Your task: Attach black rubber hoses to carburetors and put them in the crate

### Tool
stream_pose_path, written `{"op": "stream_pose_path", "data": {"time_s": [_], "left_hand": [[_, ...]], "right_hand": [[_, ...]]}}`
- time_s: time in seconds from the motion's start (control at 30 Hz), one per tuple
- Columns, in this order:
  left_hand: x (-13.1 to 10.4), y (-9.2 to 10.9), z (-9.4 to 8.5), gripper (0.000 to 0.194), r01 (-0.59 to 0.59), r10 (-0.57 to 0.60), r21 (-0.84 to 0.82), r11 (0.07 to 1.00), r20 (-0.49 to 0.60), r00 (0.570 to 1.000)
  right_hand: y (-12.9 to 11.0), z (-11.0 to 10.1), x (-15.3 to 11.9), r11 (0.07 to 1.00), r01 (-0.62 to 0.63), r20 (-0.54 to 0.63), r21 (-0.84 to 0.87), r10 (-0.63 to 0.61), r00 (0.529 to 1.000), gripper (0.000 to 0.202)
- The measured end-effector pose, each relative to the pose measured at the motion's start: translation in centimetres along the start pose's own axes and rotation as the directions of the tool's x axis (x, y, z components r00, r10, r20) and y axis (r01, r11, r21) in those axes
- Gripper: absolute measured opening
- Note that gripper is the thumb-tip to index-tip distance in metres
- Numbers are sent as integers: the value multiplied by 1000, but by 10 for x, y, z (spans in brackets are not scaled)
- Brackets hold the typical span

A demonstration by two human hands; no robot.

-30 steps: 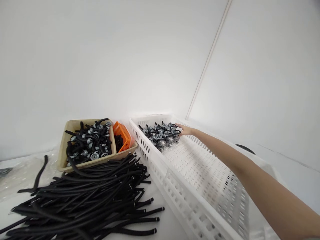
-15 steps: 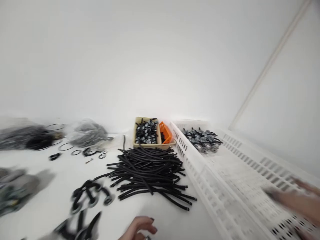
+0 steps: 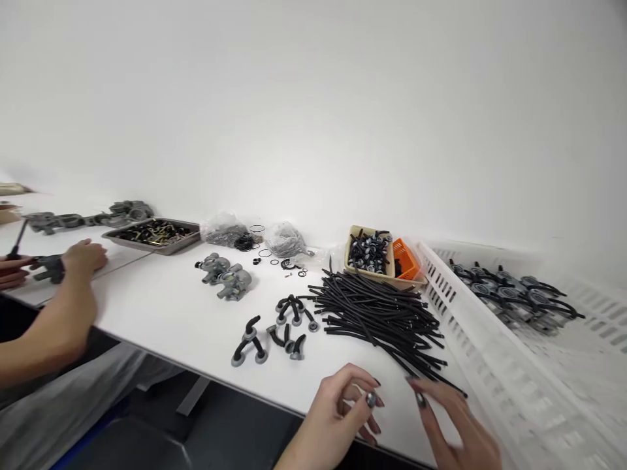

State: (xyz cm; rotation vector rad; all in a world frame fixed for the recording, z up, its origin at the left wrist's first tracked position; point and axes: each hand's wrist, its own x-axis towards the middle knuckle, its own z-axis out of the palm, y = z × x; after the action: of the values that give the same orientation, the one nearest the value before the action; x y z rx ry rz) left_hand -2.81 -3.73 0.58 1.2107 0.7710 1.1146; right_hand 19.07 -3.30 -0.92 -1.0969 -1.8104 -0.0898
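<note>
My left hand (image 3: 340, 414) is over the table's front edge, its fingers loosely curled and apart, and I see nothing held. To its right, my right hand (image 3: 453, 418) reaches in with thumb and forefinger apart, close to the near ends of a pile of thin black hoses (image 3: 372, 313). Whether a fingertip touches a hose, I cannot tell. Left of the pile lie several short black elbow tubes with grey round ends (image 3: 249, 343). Grey metal housings with black hoses on them (image 3: 509, 294) sit in a white perforated crate (image 3: 490, 356) on the right.
Behind the hoses stand a cream tray of small parts (image 3: 353, 245) and an orange basket (image 3: 406, 258). Two grey castings (image 3: 225, 275) lie mid-table, near bagged rings (image 3: 284, 240). At left, a co-worker's arms (image 3: 63, 313) work with a screwdriver beside a metal tray (image 3: 169, 247).
The view has swung left, bringing the co-worker and castings into sight. My right hand has moved out of the white crate to the hoses; my left hand shows more fully.
</note>
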Motion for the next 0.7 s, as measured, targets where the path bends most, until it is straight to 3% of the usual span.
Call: {"op": "stream_pose_path", "data": {"time_s": [0.07, 0.13, 0.17, 0.23, 0.27, 0.3, 0.33, 0.4, 0.5, 0.6, 0.7], "left_hand": [[-18, 10, -8, 35, -113, 116, 69, 991, -44, 992], [-38, 28, -26, 24, -256, 292, 198, 946, -178, 940], [-46, 40, -39, 21, -327, 397, 266, 907, -273, 876], [-56, 65, -75, 19, -360, 582, 489, 794, -444, 681], [-58, 78, -96, 21, -285, 643, 612, 738, -509, 572], [-56, 89, -119, 25, -110, 675, 728, 677, -555, 486], [-52, 97, -143, 31, 129, 678, 798, 589, -575, 458], [-40, 106, -187, 29, 298, 639, 796, 527, -602, 478], [-19, 100, -237, 34, 468, 519, 787, 401, -617, 592], [-5, 85, -261, 29, 518, 422, 812, 269, -583, 694], [1, 81, -269, 25, 509, 402, 843, 173, -532, 745]], "right_hand": [[9, 23, 13, 1000, -13, 8, 15, 13, 1000, 19], [18, 37, 20, 997, -76, 65, 20, 75, 995, 20], [21, 41, 21, 994, -111, 99, 19, 109, 989, 22], [26, 42, 17, 988, -156, 149, 23, 151, 977, 25], [26, 40, 14, 986, -166, 159, 26, 160, 974, 27], [26, 38, 11, 985, -169, 163, 29, 162, 973, 28], [26, 37, 9, 985, -168, 166, 29, 161, 973, 29], [23, 34, 7, 985, -170, 175, 25, 163, 971, 29], [21, 34, 7, 981, -194, 203, 20, 186, 961, 29], [20, 35, 10, 977, -206, 216, 45, 192, 957, 29], [18, 34, 12, 976, -205, 215, 74, 185, 959, 29]]}}
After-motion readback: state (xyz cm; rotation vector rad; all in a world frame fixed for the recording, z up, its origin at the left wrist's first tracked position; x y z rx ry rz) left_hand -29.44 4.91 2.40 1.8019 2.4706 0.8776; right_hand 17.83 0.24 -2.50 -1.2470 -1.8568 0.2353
